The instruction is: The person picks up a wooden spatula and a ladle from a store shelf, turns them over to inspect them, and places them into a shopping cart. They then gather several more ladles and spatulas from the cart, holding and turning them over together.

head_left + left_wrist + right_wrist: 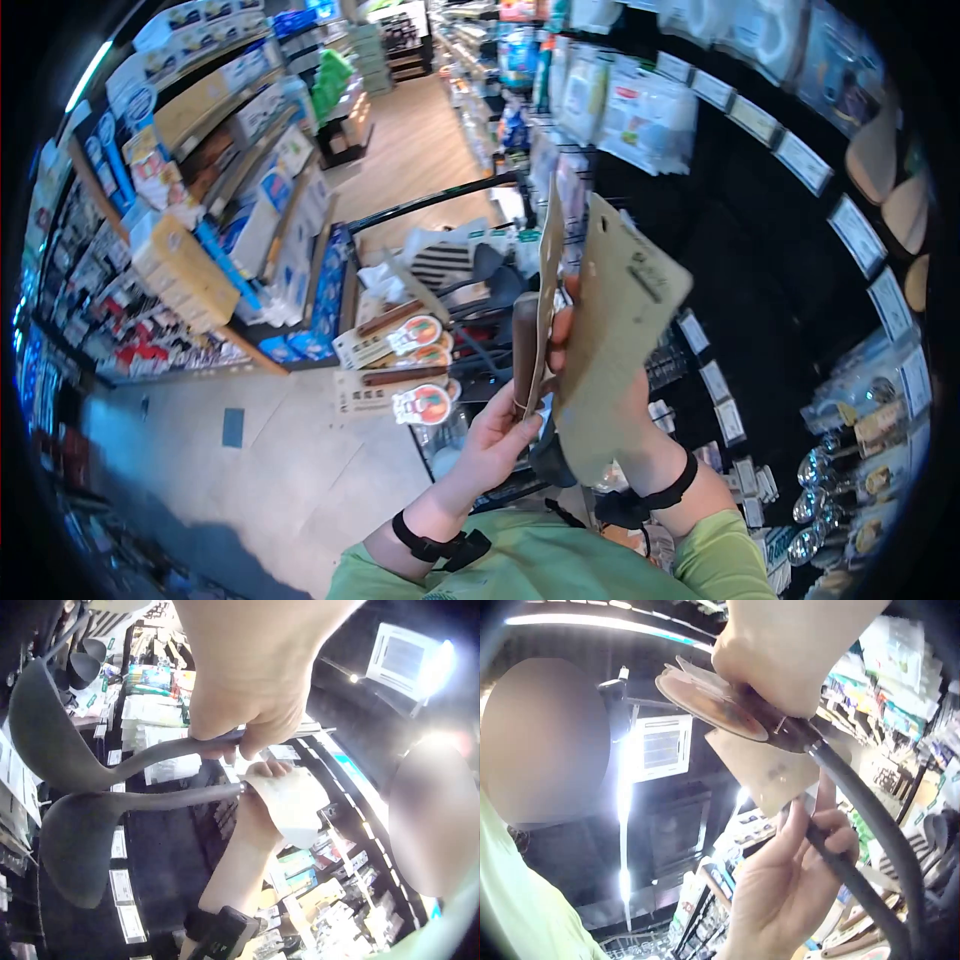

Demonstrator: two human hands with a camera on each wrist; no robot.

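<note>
By a bin (430,205) of utensils (503,285), hands (502,430) gripping ladles (79,847)

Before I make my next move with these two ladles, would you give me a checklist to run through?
1. Left hand grips the left-hand ladle: ok.
2. Right hand grips the right-hand ladle: ok.
3. Wide backing card in view beside the narrow-looking card: ok.
4. One hand free: not ok, both are holding.
5. Bowls apart: cannot tell, they meet or overlap in the left wrist view.
6. Small card print legible: not ok, too blurred.
</note>
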